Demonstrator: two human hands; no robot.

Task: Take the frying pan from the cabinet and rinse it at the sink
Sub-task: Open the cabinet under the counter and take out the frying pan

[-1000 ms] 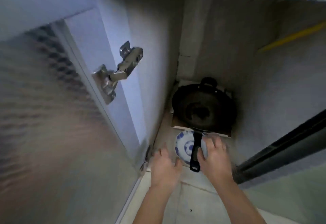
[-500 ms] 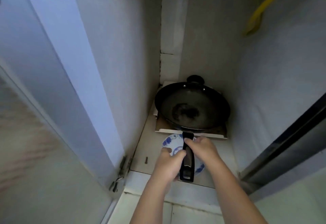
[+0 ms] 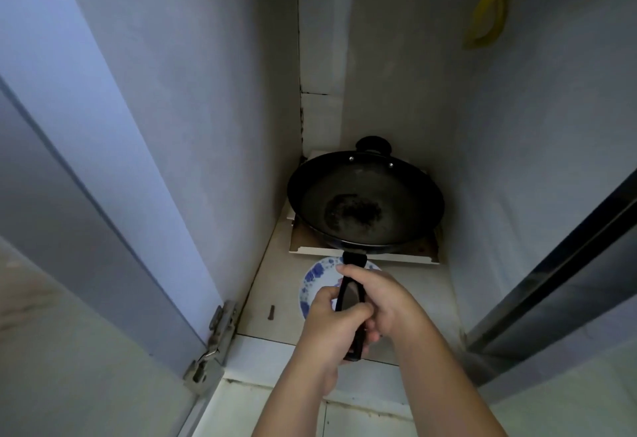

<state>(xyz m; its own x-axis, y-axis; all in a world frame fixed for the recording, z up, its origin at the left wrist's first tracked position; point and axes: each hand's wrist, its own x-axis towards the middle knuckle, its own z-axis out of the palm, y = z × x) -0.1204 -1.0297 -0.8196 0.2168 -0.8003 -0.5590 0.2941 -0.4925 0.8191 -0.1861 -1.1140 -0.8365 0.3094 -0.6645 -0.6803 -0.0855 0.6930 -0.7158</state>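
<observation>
Both hands had closed on the pan's long handle (image 3: pixel 351 302) now. 1 second back they only hovered over it with fingers loose; half a second back they were just meeting it. The left hand (image 3: pixel 332 328) wrapped the handle from the left, thumb laid across the top. The right hand (image 3: pixel 382 302) clamped it from the right, fingers curled under, index finger stretched toward the pan's rim. The frying pan (image 3: pixel 365 202) itself sat where it had been, deep inside the cabinet, resting on a flat white box (image 3: pixel 365 257) at the back corner, its small loop handle (image 3: pixel 374 143) against the rear wall. I could not tell whether the pan had lifted off the box at all. Under the long handle lay a blue-and-white plate (image 3: pixel 319 278) on the cabinet floor (image 3: pixel 275 285), partly hidden by the hands. A small screw (image 3: pixel 271 312) lay to its left. The door's lower hinge (image 3: pixel 213 343) showed at the left, and a yellow pipe (image 3: pixel 489 2) hung at the top right.
</observation>
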